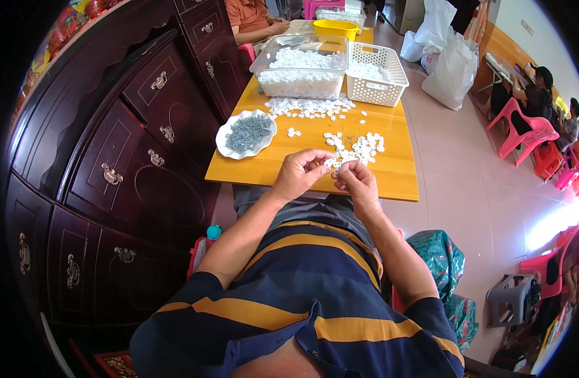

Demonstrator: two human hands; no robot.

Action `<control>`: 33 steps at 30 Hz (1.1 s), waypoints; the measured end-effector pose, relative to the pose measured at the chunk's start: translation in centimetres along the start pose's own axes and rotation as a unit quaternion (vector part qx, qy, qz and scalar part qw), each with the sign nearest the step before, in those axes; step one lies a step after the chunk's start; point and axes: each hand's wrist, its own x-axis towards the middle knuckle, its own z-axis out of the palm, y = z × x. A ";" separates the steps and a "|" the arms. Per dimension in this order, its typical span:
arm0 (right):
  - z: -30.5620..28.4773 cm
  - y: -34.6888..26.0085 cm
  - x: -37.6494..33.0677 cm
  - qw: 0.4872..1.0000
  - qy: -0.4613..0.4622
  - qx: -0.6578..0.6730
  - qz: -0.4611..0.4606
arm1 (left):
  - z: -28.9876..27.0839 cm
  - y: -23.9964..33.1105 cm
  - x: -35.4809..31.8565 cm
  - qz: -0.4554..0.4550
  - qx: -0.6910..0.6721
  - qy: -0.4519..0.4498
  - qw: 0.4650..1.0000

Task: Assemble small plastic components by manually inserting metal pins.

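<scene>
Over the near edge of the wooden table (283, 173), my left hand (296, 175) is closed in a pinch on a small white plastic piece (330, 162). My right hand (360, 184) is pinched closed right beside it, fingertips almost meeting the left ones; what lies between its fingers is too small to make out. Just beyond my fingers spreads a loose pile of white oval plastic pieces (369, 148), some with holes. To the left, a white scalloped plate (269, 142) holds a heap of small greyish clear parts (246, 133).
Behind a scattered row of white pieces (308, 106) stand a clear plastic bin (302, 88) and a white perforated basket (372, 92), both holding white pieces. A yellow basin (335, 29) is farther back, near another seated person (248, 19). Dark cabinets (113, 151) flank the left; white sacks (452, 72) stand right.
</scene>
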 end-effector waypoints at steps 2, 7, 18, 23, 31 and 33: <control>0.1 0.0 0.0 1.000 0.000 0.000 -0.001 | 0.1 0.0 0.0 -0.004 -0.005 -0.004 1.000; -0.1 0.1 0.1 1.000 -0.006 0.005 -0.003 | 0.2 0.1 0.0 -0.004 -0.007 -0.012 1.000; 0.1 -0.1 -0.1 1.000 -0.009 0.000 -0.005 | 0.0 -0.4 -0.1 -0.039 -0.040 -0.038 0.998; 0.3 -0.1 -0.1 1.000 -0.011 -0.001 0.006 | 0.2 -0.5 -0.2 -0.022 -0.033 -0.024 0.999; 0.2 -0.2 -0.3 1.000 -0.013 -0.002 0.023 | 0.1 0.5 -0.1 -0.021 -0.018 -0.032 0.999; 0.3 -0.3 -0.3 1.000 -0.012 0.000 0.024 | 0.0 0.6 -0.1 -0.029 -0.010 -0.038 0.999</control>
